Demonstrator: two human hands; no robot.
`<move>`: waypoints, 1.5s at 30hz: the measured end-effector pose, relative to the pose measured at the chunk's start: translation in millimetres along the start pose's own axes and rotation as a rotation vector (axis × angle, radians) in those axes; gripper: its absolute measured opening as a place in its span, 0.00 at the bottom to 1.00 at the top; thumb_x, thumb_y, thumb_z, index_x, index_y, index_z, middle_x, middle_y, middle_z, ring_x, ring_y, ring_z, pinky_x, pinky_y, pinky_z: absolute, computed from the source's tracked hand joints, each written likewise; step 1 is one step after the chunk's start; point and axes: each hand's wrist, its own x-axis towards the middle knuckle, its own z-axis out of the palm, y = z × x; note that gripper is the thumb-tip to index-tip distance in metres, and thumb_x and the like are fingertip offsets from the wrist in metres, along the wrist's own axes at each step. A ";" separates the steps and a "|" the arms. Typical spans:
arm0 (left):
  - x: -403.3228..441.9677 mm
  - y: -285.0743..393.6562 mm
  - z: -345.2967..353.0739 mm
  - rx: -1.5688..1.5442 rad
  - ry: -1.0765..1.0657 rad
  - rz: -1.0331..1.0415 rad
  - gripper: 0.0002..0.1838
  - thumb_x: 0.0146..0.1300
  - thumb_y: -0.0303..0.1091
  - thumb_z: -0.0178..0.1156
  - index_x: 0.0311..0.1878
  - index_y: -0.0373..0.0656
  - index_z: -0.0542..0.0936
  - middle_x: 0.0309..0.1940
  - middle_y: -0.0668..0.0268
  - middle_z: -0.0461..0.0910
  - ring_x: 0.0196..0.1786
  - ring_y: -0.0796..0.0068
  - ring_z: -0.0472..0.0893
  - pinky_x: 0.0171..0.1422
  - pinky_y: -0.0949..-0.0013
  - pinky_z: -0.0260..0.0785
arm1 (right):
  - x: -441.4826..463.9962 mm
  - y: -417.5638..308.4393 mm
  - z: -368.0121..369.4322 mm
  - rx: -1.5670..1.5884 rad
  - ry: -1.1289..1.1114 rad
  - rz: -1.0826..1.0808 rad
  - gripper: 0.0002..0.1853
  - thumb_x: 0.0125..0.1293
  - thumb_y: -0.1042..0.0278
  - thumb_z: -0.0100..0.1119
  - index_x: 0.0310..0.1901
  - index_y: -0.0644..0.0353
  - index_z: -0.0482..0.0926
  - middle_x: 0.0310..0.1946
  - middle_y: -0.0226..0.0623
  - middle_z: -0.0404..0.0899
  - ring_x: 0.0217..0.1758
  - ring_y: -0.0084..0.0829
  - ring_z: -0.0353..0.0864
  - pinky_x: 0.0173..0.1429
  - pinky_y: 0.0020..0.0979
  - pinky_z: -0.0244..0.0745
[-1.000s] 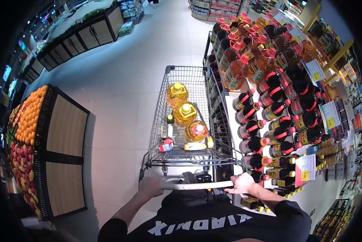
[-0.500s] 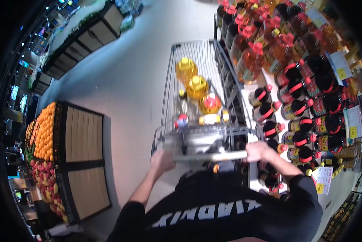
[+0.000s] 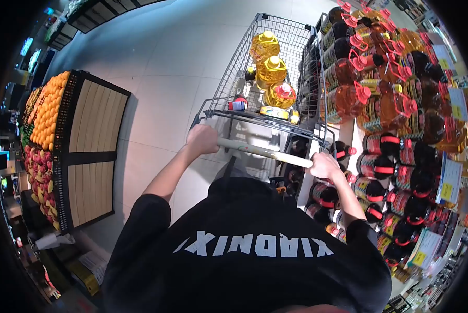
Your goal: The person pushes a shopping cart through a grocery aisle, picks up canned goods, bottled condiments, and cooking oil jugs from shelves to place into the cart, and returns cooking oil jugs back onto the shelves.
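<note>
Both of my hands grip the pale handle bar [image 3: 265, 152] of a wire shopping cart [image 3: 233, 65]. My left hand [image 3: 202, 139] wraps the bar's left end, and my right hand [image 3: 324, 165] is closed round its right end. Inside the basket stand three big bottles of yellow oil: a far one [image 3: 265, 48], a middle one [image 3: 271, 72] and a near one [image 3: 280, 95] with a red label. Close to them are a dark-capped bottle [image 3: 249, 74], a small red and blue package [image 3: 238, 104] and a yellow-and-white container [image 3: 273, 111].
To the right, shelves hold many red-capped jugs of amber oil [image 3: 344, 99] and dark bottles [image 3: 376, 165], with price tags [image 3: 449, 181] along the edge. On the left stands a wood-panelled produce stand [image 3: 96, 120] with oranges [image 3: 49, 117] and reddish fruit [image 3: 38, 172]. Tiled floor [image 3: 158, 78] lies between.
The cart has shifted up in view and its front has turned slightly right. The fruit stand and bottle shelves also sit differently in view. Both hands keep hold of the handle.
</note>
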 end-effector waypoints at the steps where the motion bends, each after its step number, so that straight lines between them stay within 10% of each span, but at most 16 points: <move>1: 12.9 -4.7 -5.5 0.007 0.033 0.003 0.12 0.45 0.43 0.62 0.27 0.45 0.85 0.25 0.57 0.84 0.32 0.57 0.85 0.39 0.58 0.78 | 11.7 5.1 -8.3 -0.004 0.019 0.006 0.21 0.46 0.53 0.65 0.32 0.66 0.85 0.29 0.56 0.82 0.37 0.50 0.85 0.46 0.44 0.79; 38: 476.2 -187.3 -246.3 -0.036 0.229 0.246 0.12 0.43 0.41 0.62 0.22 0.42 0.83 0.20 0.55 0.82 0.26 0.58 0.85 0.33 0.60 0.78 | 370.8 102.5 -291.5 -0.143 0.514 0.254 0.13 0.46 0.57 0.64 0.28 0.56 0.75 0.23 0.39 0.80 0.28 0.40 0.83 0.39 0.39 0.77; 42: 524.8 -210.4 -246.3 0.004 0.696 0.452 0.08 0.39 0.39 0.61 0.16 0.45 0.78 0.16 0.60 0.78 0.21 0.63 0.82 0.28 0.61 0.74 | 407.2 121.8 -320.7 -0.145 0.554 0.232 0.13 0.46 0.56 0.64 0.27 0.55 0.75 0.23 0.38 0.80 0.28 0.39 0.83 0.41 0.38 0.76; 45: 558.4 -217.4 -270.0 0.013 0.469 0.343 0.09 0.39 0.40 0.62 0.17 0.45 0.79 0.16 0.61 0.78 0.23 0.65 0.82 0.27 0.63 0.74 | 433.5 127.5 -340.1 -0.146 0.584 0.263 0.12 0.47 0.57 0.63 0.27 0.55 0.74 0.23 0.38 0.81 0.28 0.37 0.83 0.42 0.37 0.76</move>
